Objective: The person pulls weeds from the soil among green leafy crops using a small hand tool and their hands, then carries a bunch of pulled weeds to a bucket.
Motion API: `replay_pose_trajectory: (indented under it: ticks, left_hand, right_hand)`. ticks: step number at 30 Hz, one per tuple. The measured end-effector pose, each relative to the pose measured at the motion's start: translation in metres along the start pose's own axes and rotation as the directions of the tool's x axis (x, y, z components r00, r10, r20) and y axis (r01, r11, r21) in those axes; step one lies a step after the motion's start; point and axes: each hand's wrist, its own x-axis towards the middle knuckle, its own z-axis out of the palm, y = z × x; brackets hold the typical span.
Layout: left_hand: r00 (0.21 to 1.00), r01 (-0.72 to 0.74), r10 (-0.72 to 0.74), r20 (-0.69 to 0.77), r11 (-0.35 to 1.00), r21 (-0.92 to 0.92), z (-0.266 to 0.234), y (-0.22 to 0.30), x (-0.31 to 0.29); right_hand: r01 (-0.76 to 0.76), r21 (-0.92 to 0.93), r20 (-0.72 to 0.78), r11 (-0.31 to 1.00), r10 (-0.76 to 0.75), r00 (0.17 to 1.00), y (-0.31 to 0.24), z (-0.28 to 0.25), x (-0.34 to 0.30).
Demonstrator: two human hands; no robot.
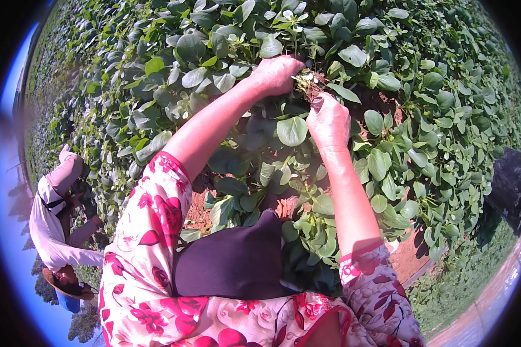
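Note:
My left hand point(278, 75) is closed among the leaves of a dense bed of broad-leaved green plants point(292, 131); what its fingers hold, if anything, is hidden. Just to its right and a little nearer, my right hand point(330, 122) is closed on a small uprooted weed point(310, 82), with pale leaves and brown, soil-covered roots. Something dark shows at the thumb end of the right fist, too small to name. Both arms reach forward in flowered sleeves, and the two fists are close together but apart.
Reddish soil point(286, 205) shows between the plants. At the far left, another person point(55, 217) in light clothing and a brimmed hat bends over the same bed. A black container point(506, 182) stands at the right edge, near a pale path point(492, 309).

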Motion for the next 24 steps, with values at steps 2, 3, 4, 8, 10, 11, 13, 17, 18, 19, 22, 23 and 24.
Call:
replay_pose_trajectory:
  ticks: [2, 3, 4, 8, 10, 11, 13, 17, 18, 19, 22, 23, 24]
  left_hand:
    - [0.995, -0.104, 0.100, 0.031, 0.980, 0.169, 0.011, -0.012, 0.021]
    - [0.991, -0.026, -0.006, 0.136, 0.972, 0.233, 0.013, -0.013, 0.028]
    - [0.988, -0.051, 0.011, 0.156, 0.965, 0.258, 0.015, -0.016, 0.031]
    - [0.992, -0.108, 0.127, -0.021, 0.909, 0.403, 0.049, -0.066, 0.040]
    - [0.970, -0.011, -0.079, 0.231, 0.930, 0.368, 0.031, -0.013, 0.058]
    - [0.973, -0.043, -0.055, 0.223, 0.910, 0.412, 0.033, -0.015, 0.060]
    - [0.977, -0.046, -0.063, 0.203, 0.870, 0.492, 0.047, -0.039, 0.065]
    - [0.985, -0.151, 0.015, 0.174, 0.575, 0.804, 0.084, -0.068, 0.073]
    - [0.981, -0.186, 0.049, 0.186, 0.498, 0.847, 0.079, -0.055, 0.067]
    - [0.978, -0.177, 0.021, 0.206, 0.598, 0.782, 0.067, -0.047, 0.067]
    - [0.921, -0.267, -0.084, 0.380, 0.576, 0.773, 0.028, -0.038, 0.042]
    - [0.881, -0.305, -0.143, 0.450, 0.555, 0.774, 0.014, -0.026, 0.039]
    - [0.830, -0.338, -0.214, 0.515, 0.542, 0.769, 0.002, -0.020, 0.032]
  right_hand:
    - [0.004, -0.049, 0.030, 0.999, -0.003, 1.000, -0.009, 0.001, 0.001]
    - [-0.014, -0.092, 0.048, 0.996, 0.019, 0.999, -0.011, -0.002, 0.000]
    - [-0.008, -0.080, 0.040, 0.997, 0.011, 0.999, -0.009, -0.004, -0.004]
    - [-0.055, 0.012, 0.027, 0.998, 0.055, 0.998, -0.016, 0.002, -0.009]
    - [-0.082, 0.044, -0.060, 0.996, 0.085, 0.995, 0.005, 0.012, 0.008]
    - [-0.091, 0.047, -0.068, 0.995, 0.094, 0.993, -0.001, 0.011, 0.013]
    - [-0.044, 0.053, -0.055, 0.998, 0.047, 0.997, 0.000, 0.015, 0.016]
    - [0.241, -0.154, 0.033, 0.958, -0.239, 0.971, 0.012, 0.022, 0.016]
    - [0.223, -0.186, 0.042, 0.957, -0.219, 0.975, 0.012, 0.024, 0.016]
    - [0.207, -0.217, 0.052, 0.954, -0.200, 0.978, 0.013, 0.025, 0.016]
    - [-0.008, 0.015, 0.061, 1.000, 0.007, 0.998, -0.001, 0.015, 0.007]
    - [-0.017, 0.044, -0.009, 0.999, 0.018, 1.000, 0.002, 0.009, 0.004]
    - [-0.008, 0.022, -0.009, 1.000, 0.008, 1.000, 0.001, 0.001, 0.001]
